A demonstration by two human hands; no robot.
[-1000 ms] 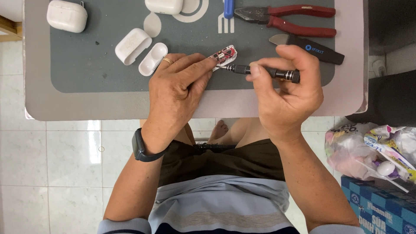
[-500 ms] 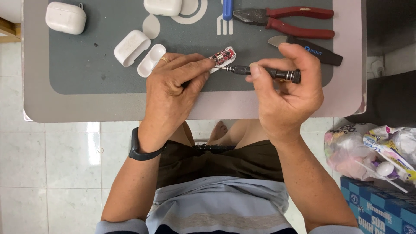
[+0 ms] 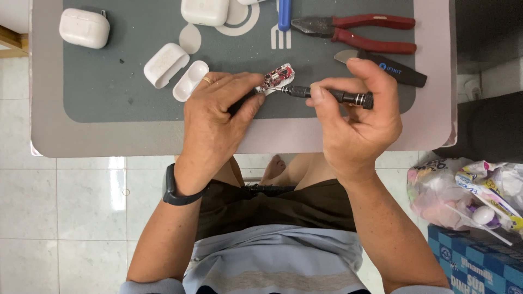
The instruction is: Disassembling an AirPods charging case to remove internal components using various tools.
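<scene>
Since the earlier frames, both hands are staying in nearly the same place over the mat; only the left hand (image 3: 215,117) is shifting slightly, its fingers closing more around the small red circuit board (image 3: 277,76). The left hand is pinching this board at its near end, holding it just above the grey work mat (image 3: 109,81). The right hand (image 3: 357,117) is gripping a black precision screwdriver (image 3: 332,95) by its knurled handle, with the tip meeting the board's edge. The board is judged to be light, stiff and fragile; it is best held by its bare edges, not by the components. The driver is slim and likely to roll, so a fingertip grip on the knurling is suiting it. An opened white case shell (image 3: 175,72) is lying just beside the left hand, and red-handled pliers (image 3: 359,31) are lying well apart at the mat's far edge.
</scene>
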